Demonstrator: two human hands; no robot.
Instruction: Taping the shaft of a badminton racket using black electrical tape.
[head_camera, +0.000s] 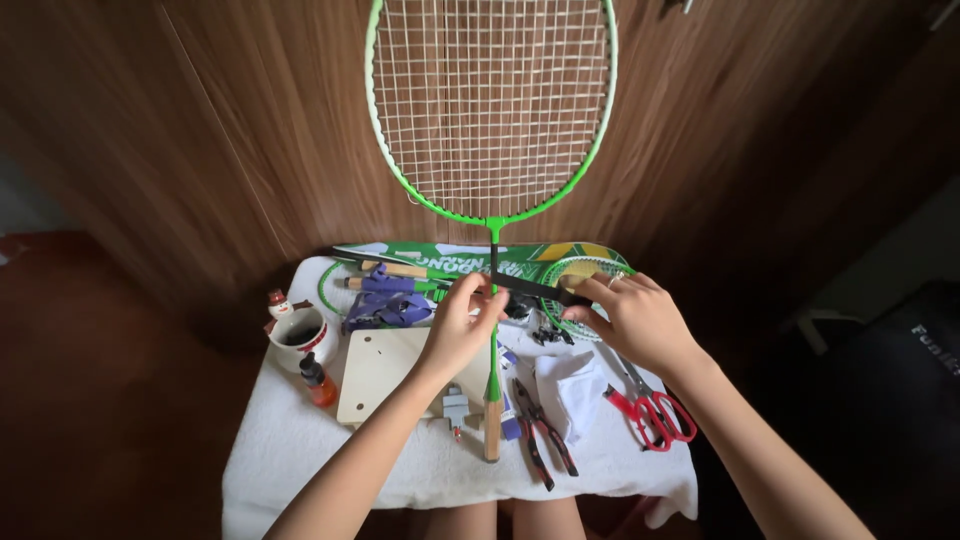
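Green racket upright between both hands, black strip stretched across its shaft.

Racket stands with strung head up against the wood-panel wall, wooden butt of the handle down on the bench, just below the left hand. Left hand closed, fingertips pinching the shaft and one end of the strip; right hand closed, pinching the strip's other end, with a ring on one finger. Below the right hand: red-handled scissors and a white cloth. Between the wrists: black-and-red pliers. Under the left forearm: pale wooden board. Left of it: white mug and a small orange bottle. Beyond the hands: green printed racket cover and purple grip tape.
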